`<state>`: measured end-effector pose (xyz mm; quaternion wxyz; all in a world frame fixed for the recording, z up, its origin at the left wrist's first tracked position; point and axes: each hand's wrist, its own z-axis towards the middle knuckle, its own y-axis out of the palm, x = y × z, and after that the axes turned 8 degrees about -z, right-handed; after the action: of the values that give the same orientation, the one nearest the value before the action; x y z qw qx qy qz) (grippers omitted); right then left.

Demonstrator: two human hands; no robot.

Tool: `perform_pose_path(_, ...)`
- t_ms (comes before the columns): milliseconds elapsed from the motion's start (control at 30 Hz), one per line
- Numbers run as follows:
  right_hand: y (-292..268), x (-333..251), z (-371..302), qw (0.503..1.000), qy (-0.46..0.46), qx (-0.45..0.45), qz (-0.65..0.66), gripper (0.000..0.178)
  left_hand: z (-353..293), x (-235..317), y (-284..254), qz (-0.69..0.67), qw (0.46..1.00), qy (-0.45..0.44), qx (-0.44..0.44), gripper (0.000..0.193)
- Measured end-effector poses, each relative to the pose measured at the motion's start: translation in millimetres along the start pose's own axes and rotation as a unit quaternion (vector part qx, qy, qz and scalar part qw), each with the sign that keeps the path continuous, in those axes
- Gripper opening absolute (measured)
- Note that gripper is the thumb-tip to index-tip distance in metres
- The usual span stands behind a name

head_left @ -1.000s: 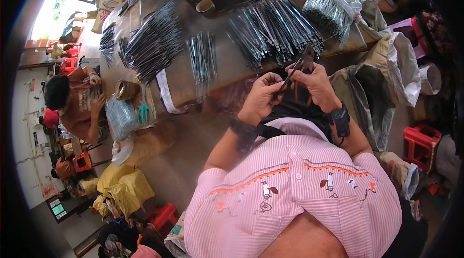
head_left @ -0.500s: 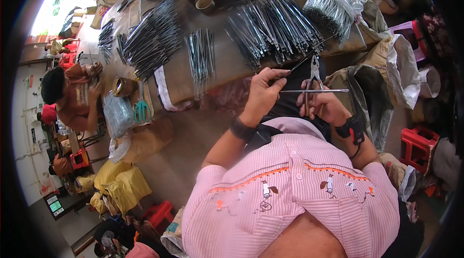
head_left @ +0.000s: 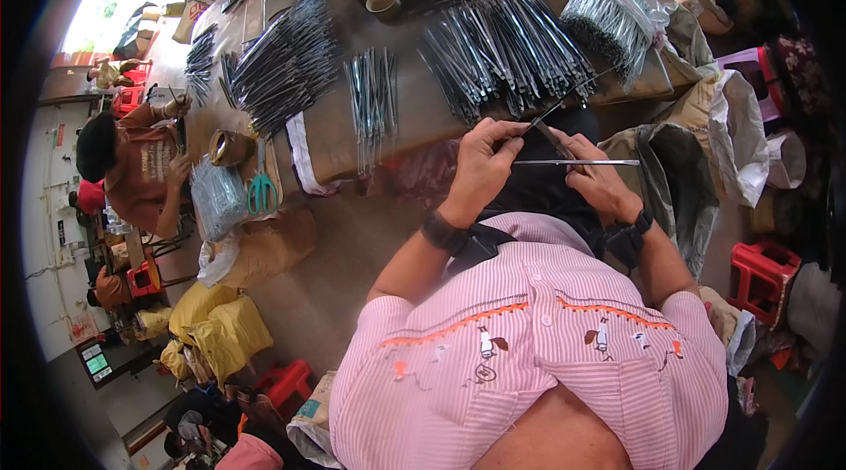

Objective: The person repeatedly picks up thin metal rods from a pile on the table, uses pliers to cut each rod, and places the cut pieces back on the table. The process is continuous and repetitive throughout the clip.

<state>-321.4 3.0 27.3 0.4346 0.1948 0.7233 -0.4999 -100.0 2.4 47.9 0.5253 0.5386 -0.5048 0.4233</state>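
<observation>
1. currently, the left hand (head_left: 483, 162) is closed around the near end of a dark slim metal tool (head_left: 551, 122), fingers curled and thumb pressed on top; the tool angles up and to the right toward the table edge.
2. the right hand (head_left: 597, 181) pinches a thin silver rod (head_left: 577, 162) between thumb and fingertips; the rod lies level, its free end pointing right beyond the hand.
3. both hands sit close together in front of the chest, just below the near edge of the work table (head_left: 423, 113), above a dark lap.
4. on the table directly beyond the hands lies a wide fan of dark long tools (head_left: 502, 47); to its right, a clear plastic-wrapped bundle (head_left: 612, 12) of similar pieces.
5. left of the fan, a small batch of silver tools (head_left: 373, 96) lies in a row; further left, another dark heap (head_left: 282, 65).
6. green-handled scissors (head_left: 260, 192) rest at the table's left end, beside a tape roll (head_left: 231, 148).
7. a seated person in a brown shirt (head_left: 141, 166) works at that left end.
8. each wrist carries a dark band; whether rod and dark tool touch cannot be told.
</observation>
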Motion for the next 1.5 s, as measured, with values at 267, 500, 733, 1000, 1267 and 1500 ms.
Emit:
perform_pose_path(267, 1, 4, -1, 0.995, -0.041, 0.051, -0.079, 0.038, 2, -11, -1, 0.035, 0.999, 0.009, -0.011, 0.019)
perform_pose_path(500, 7, 4, 3, 0.996, -0.026, 0.054, -0.060, 0.029, 1, 13, -7, 0.125, 0.992, -0.007, -0.014, 0.028)
perform_pose_path(733, 27, -6, 22, 0.998, -0.019, 0.035, -0.041, 0.027, -21, 23, -25, 0.328, 0.938, 0.084, 0.072, 0.034)
perform_pose_path(1000, 46, -21, 41, 0.999, 0.013, -0.034, -0.012, 0.039, -29, 2, -44, 0.348, 0.920, 0.108, 0.143, 0.023)
perform_pose_path(1267, 36, -9, 24, 0.958, 0.079, -0.031, 0.274, 0.054, 18, -17, -147, 0.492, 0.815, 0.043, 0.302, 0.032)
perform_pose_path(1500, 10, 9, 2, 0.910, 0.153, 0.015, 0.386, 0.033, 29, -39, -193, 0.539, 0.779, -0.019, 0.320, 0.030)
